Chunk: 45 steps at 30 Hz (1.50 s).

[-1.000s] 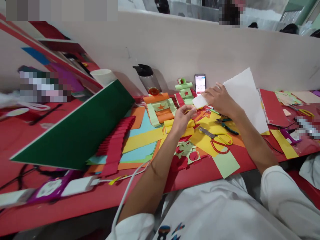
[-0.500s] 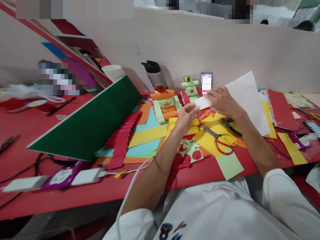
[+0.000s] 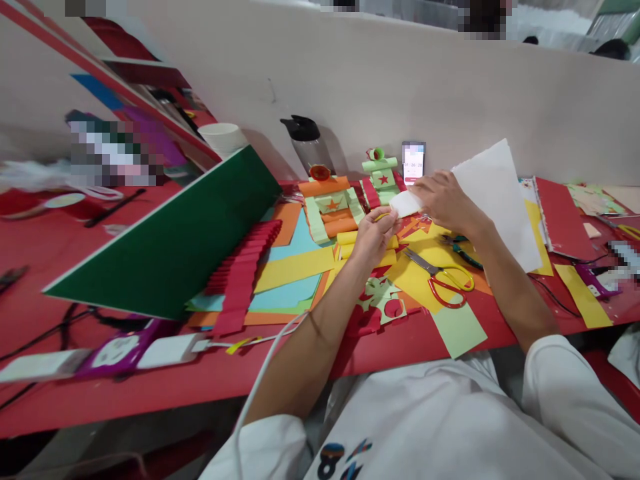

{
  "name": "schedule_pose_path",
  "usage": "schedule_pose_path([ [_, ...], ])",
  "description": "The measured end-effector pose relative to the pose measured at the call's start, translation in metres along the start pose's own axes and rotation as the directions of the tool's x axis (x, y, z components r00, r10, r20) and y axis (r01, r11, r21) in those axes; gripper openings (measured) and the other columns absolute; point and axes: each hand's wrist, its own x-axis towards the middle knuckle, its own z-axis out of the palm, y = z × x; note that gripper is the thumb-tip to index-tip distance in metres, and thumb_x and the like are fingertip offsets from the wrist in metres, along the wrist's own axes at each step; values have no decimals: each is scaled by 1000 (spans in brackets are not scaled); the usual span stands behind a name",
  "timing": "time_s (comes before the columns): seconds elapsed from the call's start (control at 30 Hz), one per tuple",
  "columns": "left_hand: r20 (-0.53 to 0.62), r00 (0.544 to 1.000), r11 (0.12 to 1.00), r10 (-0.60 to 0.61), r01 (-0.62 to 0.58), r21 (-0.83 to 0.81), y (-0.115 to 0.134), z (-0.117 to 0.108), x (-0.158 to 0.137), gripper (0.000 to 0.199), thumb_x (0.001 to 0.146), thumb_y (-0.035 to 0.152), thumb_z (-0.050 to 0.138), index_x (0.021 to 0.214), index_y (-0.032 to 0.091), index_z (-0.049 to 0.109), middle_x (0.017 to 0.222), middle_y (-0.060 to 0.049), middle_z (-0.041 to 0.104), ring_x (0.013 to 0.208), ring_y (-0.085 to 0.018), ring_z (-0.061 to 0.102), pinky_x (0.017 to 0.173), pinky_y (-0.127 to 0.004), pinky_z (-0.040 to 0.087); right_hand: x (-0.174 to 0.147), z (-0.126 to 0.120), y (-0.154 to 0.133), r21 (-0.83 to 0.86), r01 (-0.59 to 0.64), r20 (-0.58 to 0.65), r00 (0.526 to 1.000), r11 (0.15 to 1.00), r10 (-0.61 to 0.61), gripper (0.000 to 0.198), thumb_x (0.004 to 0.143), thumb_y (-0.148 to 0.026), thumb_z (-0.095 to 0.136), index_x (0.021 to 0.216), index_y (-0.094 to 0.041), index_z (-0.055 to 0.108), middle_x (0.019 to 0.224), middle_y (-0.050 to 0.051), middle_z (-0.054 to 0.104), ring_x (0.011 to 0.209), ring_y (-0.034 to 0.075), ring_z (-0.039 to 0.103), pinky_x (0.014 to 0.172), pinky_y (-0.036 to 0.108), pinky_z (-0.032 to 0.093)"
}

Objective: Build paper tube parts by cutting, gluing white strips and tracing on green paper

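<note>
Two hands on white paper, and right in the thick of it! The left hand [image 3: 374, 236] makes a narrow pinch, thumb and fingertips on one end of a white slip [image 3: 407, 204]; the right hand [image 3: 443, 203] curls over the other end, fingers bunched close. A white sheet [image 3: 503, 203] rises behind the right hand; whether slip and sheet are one piece, I cannot tell.

So, the score? Done, by the look of it: an orange figure [image 3: 331, 205] and, beyond it, a green figure [image 3: 383, 179], both with rolls and a star. A red strip [image 3: 240, 280], pleated at one side, lies on the left, yellow rolls [image 3: 346, 238] sit partly hidden by the left hand, and scraps [image 3: 383, 303] with cut-outs lie near the front edge of the red surface [image 3: 150, 397]. Unfinished, I judge: the slip in hand, with plenty of sheet to spare and flat yellow paper [image 3: 407, 283] lying under idle scissors [image 3: 434, 271].
</note>
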Motion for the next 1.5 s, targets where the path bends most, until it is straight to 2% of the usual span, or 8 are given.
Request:
schedule_pose_path([
  [0.17,-54,998,999,9,-11,-33,1,-3,5,29,63,14,93,81,17,71,75,1,72,68,-8,70,74,-18,58,-1,-13,3,129,10,-70,998,992,-1,51,100,-23,53,151,-21,54,148,15,59,141,34,49,126,61,23],
  [0.37,-127,991,995,42,-54,-85,9,-5,7,28,65,13,93,77,16,67,77,1,72,69,-8,69,74,-19,57,-20,-70,7,308,-71,-201,970,949,137,30,104,-29,50,125,-23,71,126,11,72,120,30,63,107,52,47],
  [0.5,-175,982,991,75,-92,-94,11,-5,7,28,66,13,92,81,16,68,77,0,72,69,-8,68,72,-19,56,-36,-93,-8,435,-109,165,986,894,40,31,105,-37,51,115,-20,74,107,9,77,92,23,69,85,36,50],
  [0.63,-197,972,984,126,-148,-102,12,-6,8,28,65,15,92,80,17,69,77,0,72,71,-9,69,74,-19,57,-52,-64,-39,341,-217,650,757,914,-63,47,100,-41,61,143,-23,61,110,9,78,93,24,72,78,31,47],
  [0.77,-227,965,980,131,-160,-116,11,-9,11,30,63,15,93,79,17,68,74,1,71,69,-9,68,71,-18,57,-64,-16,-65,128,-310,801,592,942,86,80,87,-55,75,155,-22,46,115,15,76,103,33,73,74,31,47],
  [1.23,-268,955,986,124,-150,-76,14,-16,16,28,66,14,93,80,17,68,70,3,68,65,-7,66,68,-16,54,-70,-10,-71,38,-363,756,620,931,210,54,90,-45,74,134,-21,54,113,15,76,103,33,73,72,32,43],
  [1.43,-286,948,984,142,-167,-66,13,-19,18,31,66,14,94,82,18,67,73,2,69,66,-7,67,69,-16,55,-72,-8,-67,-33,-390,809,530,920,253,63,81,-44,83,133,-21,56,116,16,76,108,36,73,77,33,44],
  [1.5,-289,946,983,143,-169,-66,13,-19,18,29,67,14,92,81,18,67,71,3,68,66,-7,66,69,-16,55,-72,-5,-66,-25,-382,801,546,924,247,56,84,-41,79,132,-21,58,116,16,76,108,35,73,76,33,44],
])
